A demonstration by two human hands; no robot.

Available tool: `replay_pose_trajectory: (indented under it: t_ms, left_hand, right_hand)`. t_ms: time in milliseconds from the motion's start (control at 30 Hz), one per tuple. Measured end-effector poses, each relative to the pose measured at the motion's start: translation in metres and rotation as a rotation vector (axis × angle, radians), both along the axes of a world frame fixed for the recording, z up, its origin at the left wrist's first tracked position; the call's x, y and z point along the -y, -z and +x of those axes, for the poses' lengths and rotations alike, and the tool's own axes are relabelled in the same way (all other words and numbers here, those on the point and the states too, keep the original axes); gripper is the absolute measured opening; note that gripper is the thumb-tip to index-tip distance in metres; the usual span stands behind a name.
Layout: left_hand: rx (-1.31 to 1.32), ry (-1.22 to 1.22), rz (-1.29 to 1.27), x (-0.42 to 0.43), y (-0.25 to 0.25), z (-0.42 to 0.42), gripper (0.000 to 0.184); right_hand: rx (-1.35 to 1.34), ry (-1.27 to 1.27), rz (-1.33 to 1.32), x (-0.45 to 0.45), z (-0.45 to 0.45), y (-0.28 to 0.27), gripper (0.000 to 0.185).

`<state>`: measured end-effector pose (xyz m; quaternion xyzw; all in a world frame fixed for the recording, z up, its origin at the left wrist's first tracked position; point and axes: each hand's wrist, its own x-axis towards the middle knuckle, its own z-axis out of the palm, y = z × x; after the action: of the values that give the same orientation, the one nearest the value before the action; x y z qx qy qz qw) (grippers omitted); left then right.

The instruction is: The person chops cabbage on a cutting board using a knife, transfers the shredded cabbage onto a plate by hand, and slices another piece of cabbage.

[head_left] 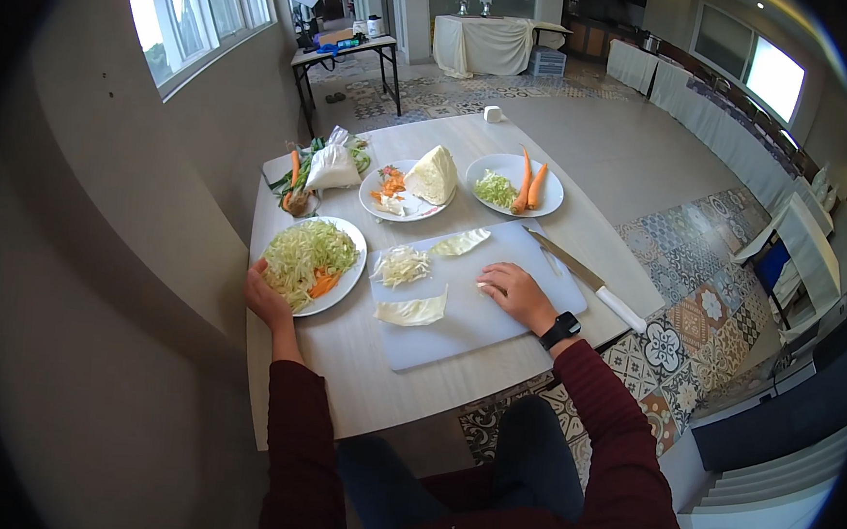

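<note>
Two hands, well apart, each with its own spot. Your left hand (268,303) is curved against the outer side of the near-left plate (347,294), the one heaped with shredded cabbage (308,251) and some carrot shreds (324,283). Looks like that's to steady it, though I can't tell if you're really gripping the rim. Your right hand (519,295) is palm-down on the cutting board (448,339), fingers curled and bunched over a bit of something pale; can't tell if it's pinched or just covered.

Nice touch with the knife (589,280): it's lying beside the board on your right, white handle toward you, so I'd guess it's parked there to be out of the way but easy to grab. The small shredded pile (404,266) sits at the board's left, on the heaped plate's side, which keeps the carry short. Cabbage wedge (433,176) and whole carrots (524,179) are on plates beyond the board, probably to leave you elbow room.
</note>
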<state>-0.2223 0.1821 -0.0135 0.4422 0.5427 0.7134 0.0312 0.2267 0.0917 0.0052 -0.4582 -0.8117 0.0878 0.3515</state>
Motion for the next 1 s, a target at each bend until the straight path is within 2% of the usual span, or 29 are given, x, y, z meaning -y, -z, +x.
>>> replay_pose_trajectory:
  t_ms: [233,333,367,467,500,600,733,833,933,1000]
  left_hand:
    - [0.053,0.011,0.012,-0.003,0.002,-0.001,0.049]
    - [0.041,-0.002,0.012,0.000,-0.001,0.002,0.049]
    - [0.043,-0.003,0.015,-0.001,-0.002,0.002,0.049]
    - [0.036,-0.005,0.014,0.000,-0.001,0.003,0.048]
    - [0.031,-0.008,0.012,0.000,-0.002,0.002,0.048]
    - [0.046,-0.022,0.015,0.000,-0.002,0.003,0.047]
    - [-0.050,-0.058,-0.030,-0.005,0.006,-0.001,0.044]
    - [-0.012,-0.043,-0.025,-0.008,0.011,-0.002,0.043]
    - [0.026,-0.042,-0.031,0.003,-0.001,0.006,0.041]
    - [0.066,-0.029,-0.021,0.004,-0.002,0.007,0.041]
  right_hand:
    - [-0.077,0.136,-0.042,0.002,0.004,0.000,0.014]
    - [-0.631,0.187,-0.225,-0.016,0.009,0.017,0.009]
    - [-0.701,0.224,-0.263,-0.018,0.011,0.008,0.010]
    - [-1.415,0.135,-0.525,-0.039,0.024,0.011,0.014]
    - [-1.562,-0.002,-0.575,-0.044,0.031,0.010,0.017]
    - [-1.814,0.066,-0.573,-0.059,0.033,-0.001,0.015]
    - [-1.923,-0.045,-0.534,-0.080,0.007,-0.032,0.019]
    - [-1.846,-0.133,-0.598,-0.092,-0.045,-0.075,0.023]
    - [-1.796,-0.324,-0.676,-0.126,-0.106,-0.089,0.023]
    - [-1.775,-0.274,-0.711,-0.144,-0.158,-0.094,0.020]
